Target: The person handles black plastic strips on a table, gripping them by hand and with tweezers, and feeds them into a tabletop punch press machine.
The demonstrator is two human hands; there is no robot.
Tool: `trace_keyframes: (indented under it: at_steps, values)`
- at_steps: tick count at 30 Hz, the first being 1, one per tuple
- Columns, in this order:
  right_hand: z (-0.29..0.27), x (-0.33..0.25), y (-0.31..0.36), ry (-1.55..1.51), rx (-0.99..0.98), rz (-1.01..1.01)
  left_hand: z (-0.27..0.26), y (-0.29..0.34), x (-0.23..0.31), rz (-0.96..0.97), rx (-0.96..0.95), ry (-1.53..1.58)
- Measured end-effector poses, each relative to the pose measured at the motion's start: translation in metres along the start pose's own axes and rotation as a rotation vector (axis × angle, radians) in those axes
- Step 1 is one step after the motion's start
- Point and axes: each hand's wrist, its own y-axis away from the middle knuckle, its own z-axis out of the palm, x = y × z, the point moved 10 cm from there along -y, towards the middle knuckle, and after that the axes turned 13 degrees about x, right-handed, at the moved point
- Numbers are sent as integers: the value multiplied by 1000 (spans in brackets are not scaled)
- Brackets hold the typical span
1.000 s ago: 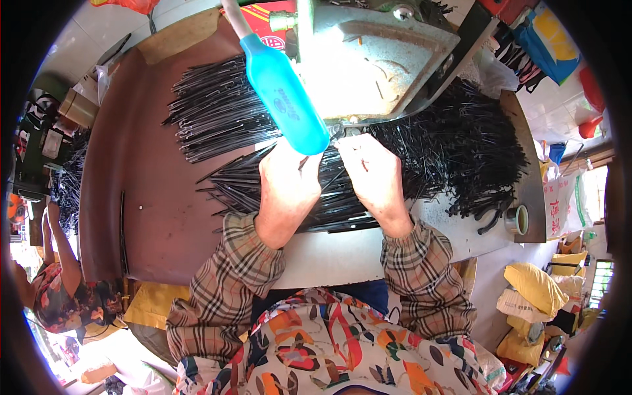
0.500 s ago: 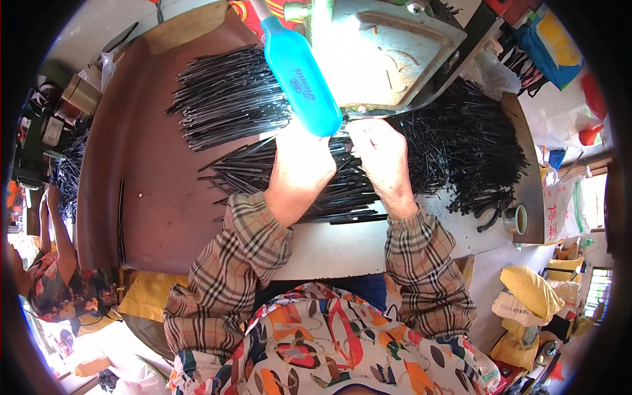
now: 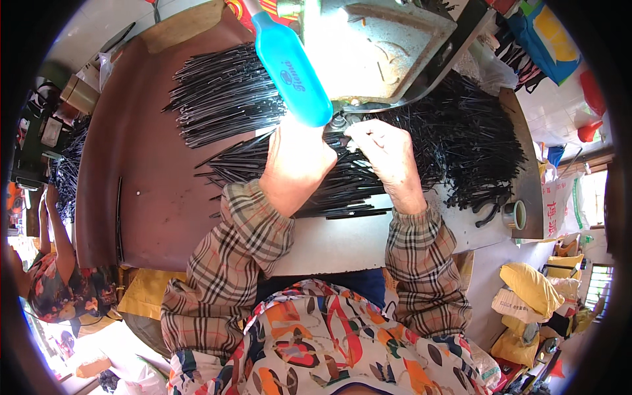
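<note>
My left hand is curled closed, knuckles up, just below the rounded end of a turquoise paddle-shaped lamp head. Its fingertips are hidden, so what it holds cannot be seen. Thumb and fingers of my right hand are pinched together near a small metal fitting under the grey metal machine; anything between them is too small to make out. Thin black strips lie beneath and between both hands. A neater bundle of black strips rests to the left of the lamp head.
A large tangled heap of black strips covers the table's right side, with a small round tin at its edge. Brown sheeting covers the left of the table. Another person's arm shows at far left. Yellow sacks sit at right.
My right hand has drawn slightly away from the machine's fitting, its pinch now lower and apart from it. The left hand has shifted slightly left. The whole view has moved a little.
</note>
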Motion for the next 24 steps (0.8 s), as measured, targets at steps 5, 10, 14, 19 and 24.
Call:
trace_keyframes:
  at_steps: [5,10,14,19,24]
  values:
    - [-4,-11,-1,-37,-35,11,4,-4,-9,-84,31,12]
    - [2,-20,2,11,-74,-17,-14,-8,-10,-37,34,-100]
    - [1,-28,9,-12,-157,-41,5,4,-30,-691,-281,618]
    - [-2,-10,19,-359,-215,306,20,35,-35,-1087,-63,1169]
    - [15,-6,37,-502,-257,429,31,53,-36,-1176,171,1304]
